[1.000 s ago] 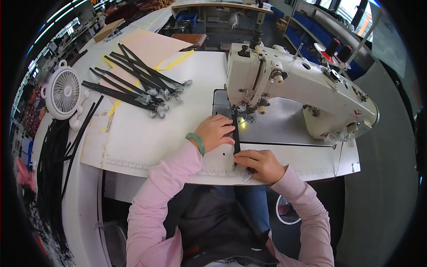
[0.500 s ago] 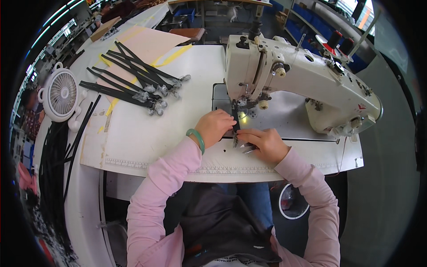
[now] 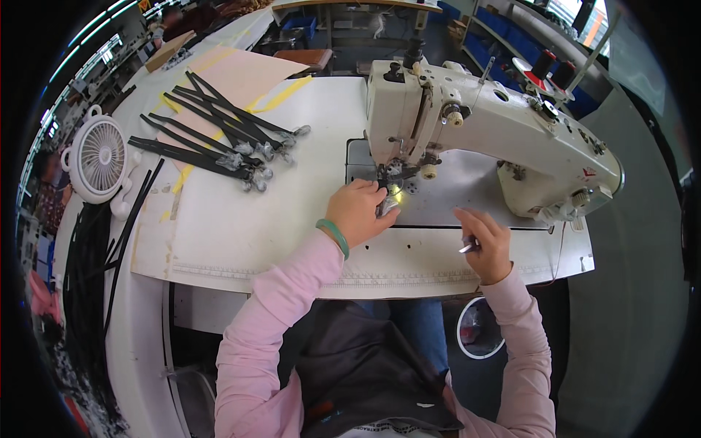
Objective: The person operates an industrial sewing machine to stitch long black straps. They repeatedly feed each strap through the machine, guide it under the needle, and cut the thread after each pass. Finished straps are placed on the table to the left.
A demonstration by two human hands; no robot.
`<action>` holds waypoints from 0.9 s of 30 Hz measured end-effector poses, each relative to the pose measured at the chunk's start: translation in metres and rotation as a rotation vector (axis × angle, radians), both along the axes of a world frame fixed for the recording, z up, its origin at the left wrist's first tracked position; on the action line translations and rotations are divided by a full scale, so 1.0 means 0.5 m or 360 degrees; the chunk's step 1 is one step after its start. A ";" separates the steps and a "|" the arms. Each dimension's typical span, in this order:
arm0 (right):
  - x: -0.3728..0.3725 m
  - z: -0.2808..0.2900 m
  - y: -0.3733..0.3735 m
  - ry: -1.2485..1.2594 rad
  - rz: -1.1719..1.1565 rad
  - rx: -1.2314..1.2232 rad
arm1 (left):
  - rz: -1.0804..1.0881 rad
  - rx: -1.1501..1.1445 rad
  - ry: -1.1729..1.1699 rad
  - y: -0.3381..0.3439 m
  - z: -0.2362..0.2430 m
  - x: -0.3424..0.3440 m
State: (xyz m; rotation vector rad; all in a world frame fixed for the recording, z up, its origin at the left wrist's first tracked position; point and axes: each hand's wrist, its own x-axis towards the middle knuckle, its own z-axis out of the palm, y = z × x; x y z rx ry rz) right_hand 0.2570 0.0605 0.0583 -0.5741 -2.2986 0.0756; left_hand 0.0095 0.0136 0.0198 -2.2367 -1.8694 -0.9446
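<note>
At the needle of the white sewing machine (image 3: 398, 109), my left hand (image 3: 356, 212) is closed on a short black strap, mostly hidden under the fingers. The strap's plastic-wrapped end (image 3: 387, 206) shows between thumb and fingers, on the metal bed by the lit spot. My right hand (image 3: 488, 244) is raised apart from the strap, over the table's front strip to the right. Small metal thread snips (image 3: 469, 248) are tucked in its curled fingers, points jutting leftward.
Several finished-looking black straps (image 3: 212, 120) with plastic-wrapped ends lie at the table's back left. A white fan (image 3: 102, 157) stands farther left, above a hanging bundle of black strips (image 3: 86, 270). Thread spools (image 3: 544, 64) stand behind the machine. A printed ruler (image 3: 409, 279) runs along the front edge.
My right hand has let go of the strap and moved right, keeping the snips. My left hand has shifted slightly right, and the strap has moved farther in under the needle area.
</note>
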 end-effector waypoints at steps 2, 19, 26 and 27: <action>0.070 0.031 0.039 0.0508 -0.0345 0.0193 | 0.0076 0.0078 0.0086 -0.002 -0.012 0.008; 0.604 0.065 0.484 0.1306 -0.1410 -0.0963 | 0.0025 0.0081 0.0185 0.003 -0.028 -0.014; 0.702 -0.070 0.477 0.1624 -0.1273 -0.0607 | -0.0038 0.0096 0.0139 0.024 -0.030 0.004; 0.564 -0.062 0.468 0.1761 -0.1169 -0.0826 | 0.0064 0.0039 0.0197 -0.002 -0.033 -0.015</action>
